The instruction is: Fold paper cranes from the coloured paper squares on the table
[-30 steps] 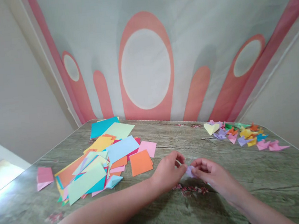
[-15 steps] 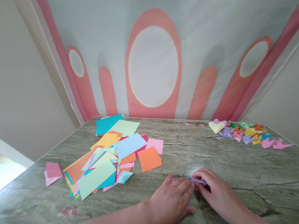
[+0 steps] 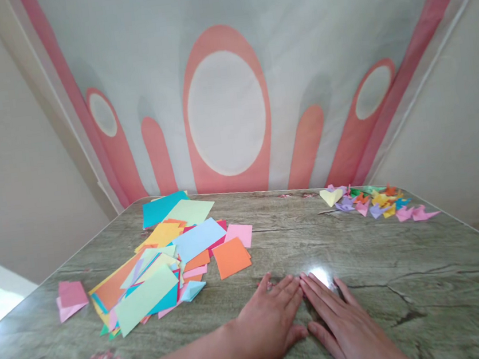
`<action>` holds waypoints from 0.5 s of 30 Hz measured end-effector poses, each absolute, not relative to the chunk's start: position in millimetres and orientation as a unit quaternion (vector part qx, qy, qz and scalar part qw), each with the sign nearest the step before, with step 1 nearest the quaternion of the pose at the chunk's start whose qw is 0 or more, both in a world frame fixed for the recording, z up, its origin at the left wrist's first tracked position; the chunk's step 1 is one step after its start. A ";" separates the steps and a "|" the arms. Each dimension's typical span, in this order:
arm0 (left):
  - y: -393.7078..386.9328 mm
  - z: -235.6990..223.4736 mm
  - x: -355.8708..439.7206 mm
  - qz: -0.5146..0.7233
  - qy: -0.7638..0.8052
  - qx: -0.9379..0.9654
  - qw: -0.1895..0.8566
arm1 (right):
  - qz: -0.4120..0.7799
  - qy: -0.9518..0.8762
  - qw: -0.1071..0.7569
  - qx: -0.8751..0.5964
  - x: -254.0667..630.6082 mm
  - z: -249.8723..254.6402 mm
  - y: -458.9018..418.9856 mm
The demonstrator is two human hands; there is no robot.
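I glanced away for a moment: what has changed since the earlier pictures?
The right grip let go its pinch on the purple paper and lies palm down on the wood-grain table; the left grip has also come down flat, close beside it. The purple paper is out of sight, perhaps underneath. The coloured paper sheets and origami figures stayed put.

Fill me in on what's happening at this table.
A person's left hand and right hand are palm down on the table, fingertips close together; anything beneath them is hidden. To the left lies a loose pile of coloured paper, with a pink folded sheet apart from it. At the far right sits a cluster of small folded paper shapes, a pale yellow heart-like piece at its left end.
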State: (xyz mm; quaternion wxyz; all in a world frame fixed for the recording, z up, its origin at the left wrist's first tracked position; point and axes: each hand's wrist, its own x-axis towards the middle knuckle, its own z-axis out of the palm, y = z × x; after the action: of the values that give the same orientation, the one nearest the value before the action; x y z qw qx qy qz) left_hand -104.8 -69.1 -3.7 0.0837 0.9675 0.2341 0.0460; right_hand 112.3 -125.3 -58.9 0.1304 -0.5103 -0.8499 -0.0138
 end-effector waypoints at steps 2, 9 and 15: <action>-69.8 -3.1 -105.6 0.037 0.232 0.968 0.090 | 0.006 -0.840 0.130 -0.527 108.7 -58.1 -124.8; -76.7 -2.9 -107.2 0.023 0.244 0.966 0.083 | 0.025 -0.822 0.128 -0.554 105.5 -57.9 -122.9; -80.2 -3.5 -105.9 0.015 0.269 0.962 0.046 | 0.003 -0.814 0.136 -0.564 115.8 -60.6 -126.4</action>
State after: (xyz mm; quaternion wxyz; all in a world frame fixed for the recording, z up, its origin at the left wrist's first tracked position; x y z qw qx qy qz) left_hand -105.9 -80.2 -3.5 0.0459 0.9620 0.2688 0.0148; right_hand 115.8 -126.4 -60.6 0.1361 -0.5644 -0.8142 0.0032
